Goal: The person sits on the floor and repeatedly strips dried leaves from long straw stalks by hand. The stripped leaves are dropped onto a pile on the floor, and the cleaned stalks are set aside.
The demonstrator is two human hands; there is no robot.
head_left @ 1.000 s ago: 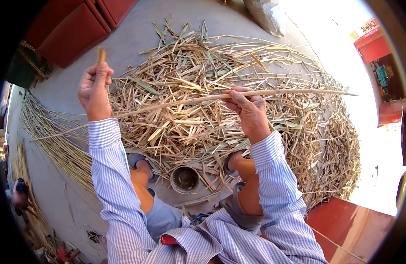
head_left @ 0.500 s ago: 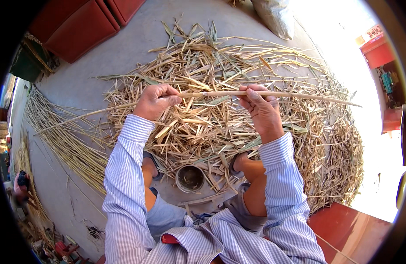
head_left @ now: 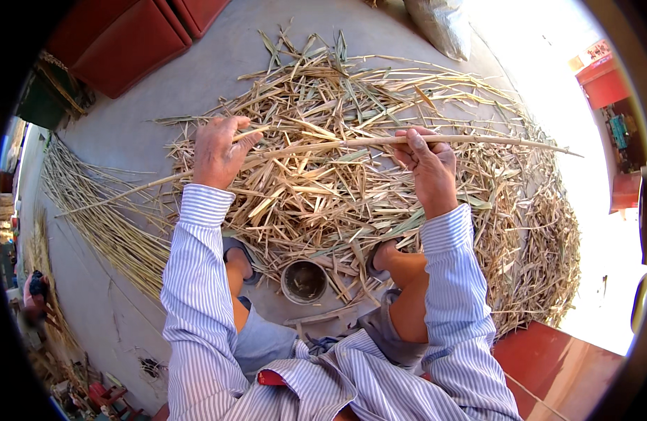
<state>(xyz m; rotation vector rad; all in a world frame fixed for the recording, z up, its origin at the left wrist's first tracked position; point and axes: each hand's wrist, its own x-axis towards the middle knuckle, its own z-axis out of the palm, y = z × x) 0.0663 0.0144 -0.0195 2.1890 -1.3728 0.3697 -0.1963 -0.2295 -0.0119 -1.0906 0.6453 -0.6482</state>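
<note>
A long, thin, dry stalk stretches across in front of me, slightly bowed, its thin left end hanging low. My right hand is closed round it right of the middle, thumb on top. My left hand is raised over the stalk's left half and pinches a short pale strip of dry leaf sheath between thumb and fingers. Behind that hand part of the stalk is hidden, so I cannot tell whether the palm touches it. Beneath both hands spreads a big heap of dry husks and leaf strips.
Between my feet stands a round metal bowl beside a flat wooden piece. A bundle of long stalks lies at the left. Red seats stand at the far left, a pale sack at the far edge.
My left hand has moved left and up off the stalk, with a strip of sheath in its fingers. My right hand has shifted slightly right, still holding the stalk.
</note>
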